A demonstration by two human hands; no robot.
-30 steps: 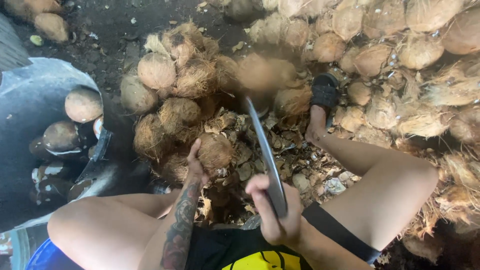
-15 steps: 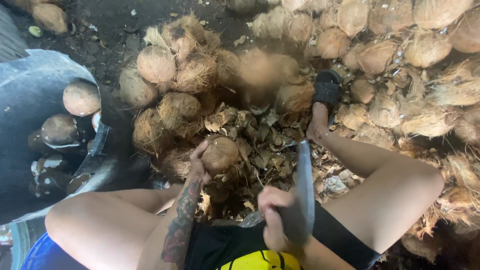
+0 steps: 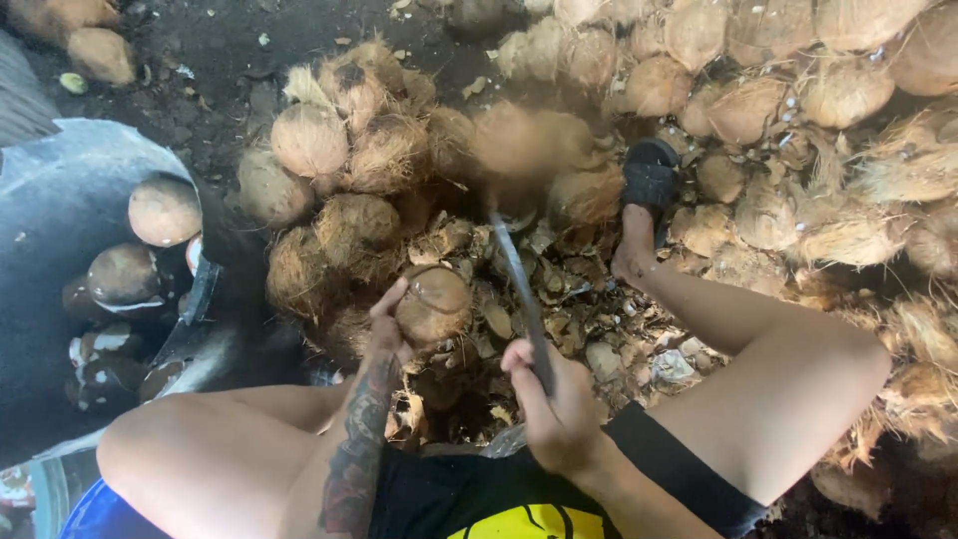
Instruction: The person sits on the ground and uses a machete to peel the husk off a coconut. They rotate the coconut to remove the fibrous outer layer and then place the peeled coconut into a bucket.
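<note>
Coconut (image 3: pixel 434 304) sat gripped in the left hand (image 3: pixel 387 324), fingers curled round its near side, just above the husk scraps (image 3: pixel 559 319). Right hand (image 3: pixel 554 404), beside the coconut, was wrapped tight on a long knife (image 3: pixel 519 289), blade angled away past it. Beyond the coconut lay a heap of husked coconuts (image 3: pixel 349 170).

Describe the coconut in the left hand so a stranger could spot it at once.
Start at the heap of husked coconuts ahead of the seated person's knees. Just below it, the left hand cups one coconut over the husk scraps. Only it is held, beside the long knife.
</note>
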